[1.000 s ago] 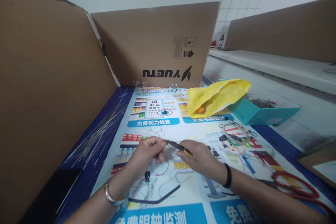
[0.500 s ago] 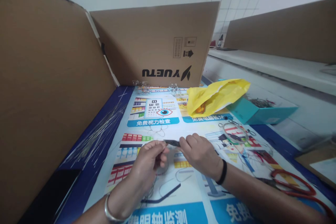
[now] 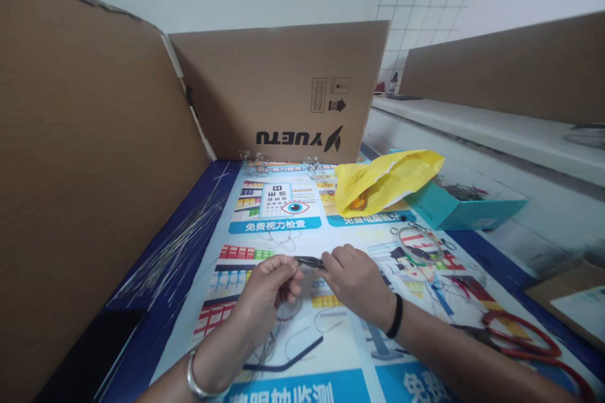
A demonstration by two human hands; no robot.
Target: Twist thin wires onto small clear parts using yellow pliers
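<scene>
My right hand [image 3: 357, 283] is closed around a pair of dark pliers [image 3: 311, 261], whose slim jaws point left. At the tip of those jaws, my left hand [image 3: 271, 289] is in a pinch, thumb against forefinger; whatever lies between them is too small to make out. Thin wire [image 3: 269, 349] lies in loops on the printed sheet below my left hand, partly covered by it. Closer to me, a dark bent strip [image 3: 288, 362] rests on the sheet.
Straight wires [image 3: 170, 245] lie in a bundle at left, near a dark flat object [image 3: 94, 352]. To the right are red-handled scissors [image 3: 524, 340], a wire coil [image 3: 418, 245], a yellow bag [image 3: 387, 182] and a teal box [image 3: 472, 208] of wire pieces. Cardboard panels [image 3: 283, 88] stand behind and left.
The camera view has tilted slightly, so the surroundings sit a little lower. The pliers' jaws look slightly more spread at my left fingertips; both hands stay in nearly the same place.
</scene>
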